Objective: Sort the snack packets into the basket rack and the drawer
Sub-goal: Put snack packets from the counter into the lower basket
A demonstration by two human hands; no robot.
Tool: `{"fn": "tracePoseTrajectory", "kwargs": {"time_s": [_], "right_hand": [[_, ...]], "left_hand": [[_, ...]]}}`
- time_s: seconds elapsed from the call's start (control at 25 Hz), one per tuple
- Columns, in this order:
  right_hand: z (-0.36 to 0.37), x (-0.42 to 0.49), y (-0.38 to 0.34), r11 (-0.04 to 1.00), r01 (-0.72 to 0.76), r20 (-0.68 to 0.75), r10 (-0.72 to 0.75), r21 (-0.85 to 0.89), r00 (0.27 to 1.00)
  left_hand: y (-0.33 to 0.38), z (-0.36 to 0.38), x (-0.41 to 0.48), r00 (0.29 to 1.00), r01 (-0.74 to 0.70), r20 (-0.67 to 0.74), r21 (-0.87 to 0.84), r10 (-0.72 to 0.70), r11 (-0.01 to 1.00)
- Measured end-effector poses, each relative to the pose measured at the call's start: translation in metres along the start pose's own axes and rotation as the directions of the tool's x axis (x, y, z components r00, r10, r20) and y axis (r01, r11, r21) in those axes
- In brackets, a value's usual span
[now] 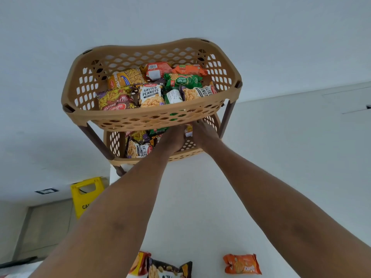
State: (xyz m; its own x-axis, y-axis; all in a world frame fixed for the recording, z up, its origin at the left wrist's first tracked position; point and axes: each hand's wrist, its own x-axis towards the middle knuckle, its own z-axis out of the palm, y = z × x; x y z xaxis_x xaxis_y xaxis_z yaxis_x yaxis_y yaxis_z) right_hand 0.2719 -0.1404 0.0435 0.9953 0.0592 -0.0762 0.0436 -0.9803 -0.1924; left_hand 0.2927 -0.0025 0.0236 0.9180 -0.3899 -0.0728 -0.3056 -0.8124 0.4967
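Tan perforated basket rack (152, 118) | two tiers | snack packets (150, 95) heaped inside

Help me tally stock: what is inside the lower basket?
Salted peanuts packet, yellow-purple packet and green packet show. The upper basket, left hand and right hand cover the rest.

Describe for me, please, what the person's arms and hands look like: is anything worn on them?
Both arms are bare as far as the picture shows: no sleeves, no gloves, and no watch or bracelet on either wrist. The left hand and the right hand are bare too where they show. The upper basket hides part of each, so rings cannot be ruled out.
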Motion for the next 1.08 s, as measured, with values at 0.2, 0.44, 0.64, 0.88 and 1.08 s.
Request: {"fn": "tracePoseTrajectory", "kwargs": {"time_s": [0.2, 0.44, 0.64, 0.88, 1.08], "right_hand": [[-0.003, -0.061, -0.006, 0.995, 0.09, -0.161, -0.095, -0.033, 0.982], [0.019, -0.162, -0.006, 0.967, 0.245, -0.236, -0.222, 0.07, 0.946], [0.038, -0.251, 0.028, 0.913, 0.31, 0.031, -0.329, 0.264, 0.944], [0.061, -0.343, 0.078, 0.931, 0.279, 0.38, -0.352, 0.233, 0.856], [0.082, -0.366, 0.083, 0.923, 0.358, 0.361, -0.384, 0.137, 0.85]], "left_hand": [[0.008, -0.005, -0.034, 0.995, 0.054, -0.089, 0.145, -0.042, 0.988], [0.007, 0.016, -0.104, 0.973, 0.099, -0.225, 0.211, -0.05, 0.973], [-0.017, 0.022, -0.143, 0.961, 0.049, -0.274, 0.316, 0.041, 0.947], [-0.019, 0.04, -0.16, 0.958, 0.092, -0.284, 0.402, 0.029, 0.911], [-0.022, 0.047, -0.157, 0.941, 0.108, -0.336, 0.426, 0.046, 0.898]]}}
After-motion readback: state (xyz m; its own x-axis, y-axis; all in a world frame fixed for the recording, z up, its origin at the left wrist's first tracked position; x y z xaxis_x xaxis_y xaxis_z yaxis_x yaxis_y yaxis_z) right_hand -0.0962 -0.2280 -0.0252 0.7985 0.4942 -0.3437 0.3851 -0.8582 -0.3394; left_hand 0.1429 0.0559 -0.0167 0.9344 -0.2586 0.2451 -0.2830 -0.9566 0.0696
